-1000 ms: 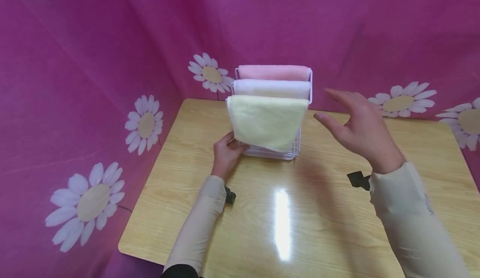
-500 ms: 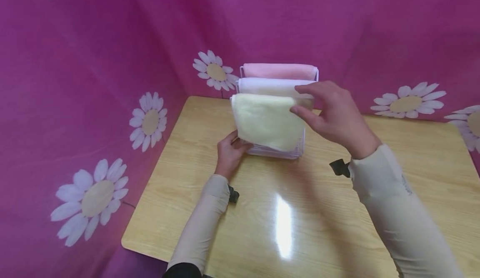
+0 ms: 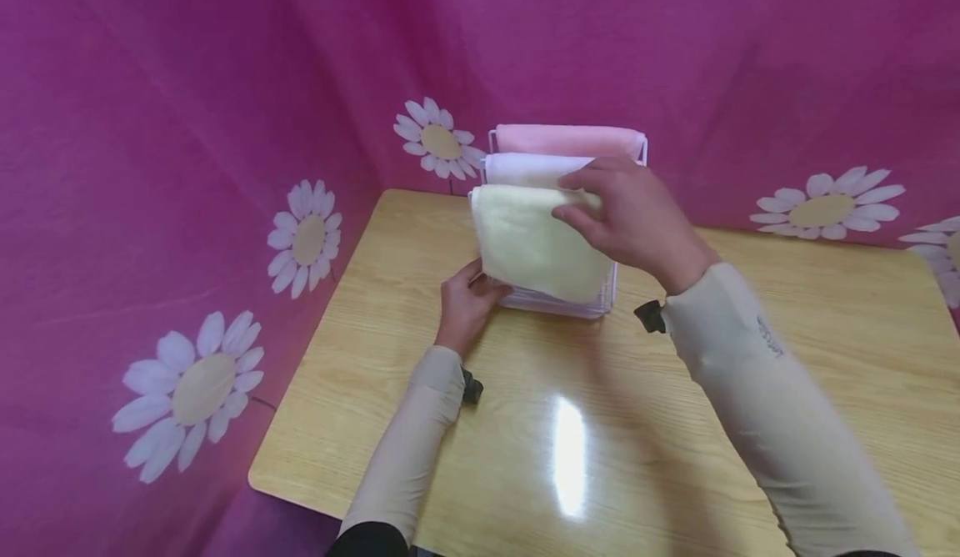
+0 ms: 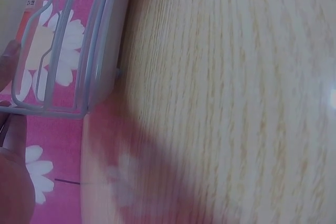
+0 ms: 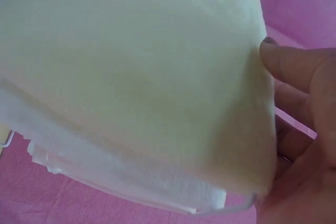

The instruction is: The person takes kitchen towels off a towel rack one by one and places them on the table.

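Note:
A white wire rack (image 3: pixel 558 307) holds three towels hung one behind another. The front one is a pale yellow towel (image 3: pixel 517 248), then a white towel (image 3: pixel 517 165), then a pink towel (image 3: pixel 562 137) at the back. My left hand (image 3: pixel 463 311) grips the rack's lower left corner; the left wrist view shows its fingers around the wire frame (image 4: pixel 50 109). At the yellow towel's top edge is my right hand (image 3: pixel 637 219), thumb in front and fingers behind. In the right wrist view the thumb meets the towel (image 5: pixel 157 66), unbunched, and the other fingertips are hidden.
The rack stands on a light wooden table (image 3: pixel 787 332) near its back edge. Purple cloth (image 3: pixel 637 40) with printed daisies encloses the back and left side. A bright light reflection (image 3: pixel 568 457) lies on the tabletop.
My right hand has come in from the right of the rack to the yellow towel's top edge. The left hand keeps its place on the rack, and the view has shifted slightly.

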A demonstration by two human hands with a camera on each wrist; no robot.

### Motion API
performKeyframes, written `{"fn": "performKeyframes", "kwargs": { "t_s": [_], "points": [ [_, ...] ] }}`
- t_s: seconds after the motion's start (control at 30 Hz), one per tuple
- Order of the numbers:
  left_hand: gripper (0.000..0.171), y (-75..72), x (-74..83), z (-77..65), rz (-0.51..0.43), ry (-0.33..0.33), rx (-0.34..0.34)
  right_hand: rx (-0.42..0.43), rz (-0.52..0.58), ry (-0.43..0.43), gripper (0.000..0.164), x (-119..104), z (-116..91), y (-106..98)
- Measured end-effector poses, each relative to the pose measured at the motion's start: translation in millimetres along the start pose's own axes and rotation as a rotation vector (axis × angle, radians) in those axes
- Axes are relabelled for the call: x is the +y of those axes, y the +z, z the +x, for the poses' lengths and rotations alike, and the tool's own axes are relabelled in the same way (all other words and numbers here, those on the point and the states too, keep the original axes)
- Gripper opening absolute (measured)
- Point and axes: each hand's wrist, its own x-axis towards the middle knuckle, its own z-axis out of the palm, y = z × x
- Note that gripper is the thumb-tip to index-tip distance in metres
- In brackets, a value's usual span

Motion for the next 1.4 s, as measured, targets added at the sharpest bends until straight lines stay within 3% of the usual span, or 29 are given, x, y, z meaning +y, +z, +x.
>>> {"fn": "performKeyframes", "kwargs": {
  "t_s": [0.27,0.83,1.4],
  "points": [
    [0.052,2.4,-0.6,0.7,0.011,0.01,0.003,-0.002,-0.074,-0.038,0.019,-2,7,5],
    [0.052,-0.8,1.0,0.4,0.035,0.003,0.007,0.084,0.004,-0.065,0.008,-4,14,7],
    [0.049,0.8,-1.7,1.1,0.005,0.028,0.001,0.074,0.009,-0.029,0.011,-18,30,-19]
  ]
}}
